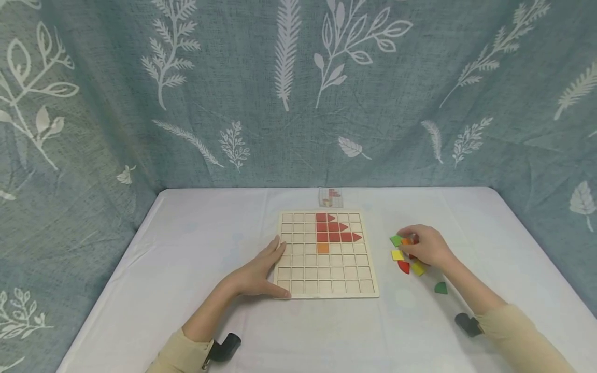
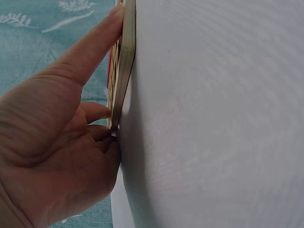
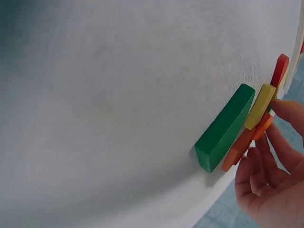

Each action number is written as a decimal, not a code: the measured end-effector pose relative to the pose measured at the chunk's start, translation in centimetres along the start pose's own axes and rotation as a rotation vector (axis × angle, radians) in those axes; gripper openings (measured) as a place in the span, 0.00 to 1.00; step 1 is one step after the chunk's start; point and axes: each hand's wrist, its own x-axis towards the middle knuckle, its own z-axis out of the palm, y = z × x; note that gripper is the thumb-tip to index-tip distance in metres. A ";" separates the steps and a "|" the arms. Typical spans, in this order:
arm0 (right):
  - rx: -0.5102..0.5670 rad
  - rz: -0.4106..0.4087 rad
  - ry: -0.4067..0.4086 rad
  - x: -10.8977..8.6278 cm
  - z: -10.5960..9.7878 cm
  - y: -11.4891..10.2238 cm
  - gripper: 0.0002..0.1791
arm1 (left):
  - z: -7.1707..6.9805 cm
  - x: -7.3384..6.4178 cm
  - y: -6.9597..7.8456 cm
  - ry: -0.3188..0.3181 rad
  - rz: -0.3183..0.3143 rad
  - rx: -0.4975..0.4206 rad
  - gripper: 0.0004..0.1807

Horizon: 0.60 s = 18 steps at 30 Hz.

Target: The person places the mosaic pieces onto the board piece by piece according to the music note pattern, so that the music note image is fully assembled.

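A square wooden grid board (image 1: 324, 297) lies on the white table. Red squares with pointed end pieces (image 1: 334, 237) fill parts of its upper rows, and an orange square (image 1: 323, 248) sits below them. My left hand (image 1: 256, 272) rests at the board's left side, thumb on the near corner, fingers spread along the edge. To the right, my right hand (image 1: 426, 246) pinches an orange block (image 3: 262, 127) between thumb and fingers, low among loose blocks. Around it lie a green block (image 1: 395, 240), a yellow square (image 1: 397, 255), a red quarter-round (image 1: 403, 267) and another yellow block (image 1: 418, 268).
Behind the board lies a small picture card (image 1: 330, 198) with a red pattern. A dark green quarter-round (image 1: 440, 288) sits apart, nearer the right forearm. Blue-green leaf-print cloth (image 1: 261, 77) hangs beyond the table's far edge.
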 end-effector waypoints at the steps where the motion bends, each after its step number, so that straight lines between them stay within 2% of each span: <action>1: -0.003 -0.008 0.000 0.1 0.1 0.0 0.20 | 0.0 0.0 0.0 0.001 0.000 0.000 0.65; 12: 0.003 -0.010 0.026 0.6 0.3 -0.1 0.19 | 0.0 0.0 0.1 0.003 -0.008 0.000 0.65; 15: 0.078 0.020 0.020 0.5 0.4 -0.4 0.20 | -0.1 0.0 0.1 -0.003 -0.004 -0.002 0.65; 18: 0.215 0.056 -0.009 0.3 0.5 -1.1 0.22 | -0.2 0.0 0.0 -0.005 -0.004 -0.007 0.65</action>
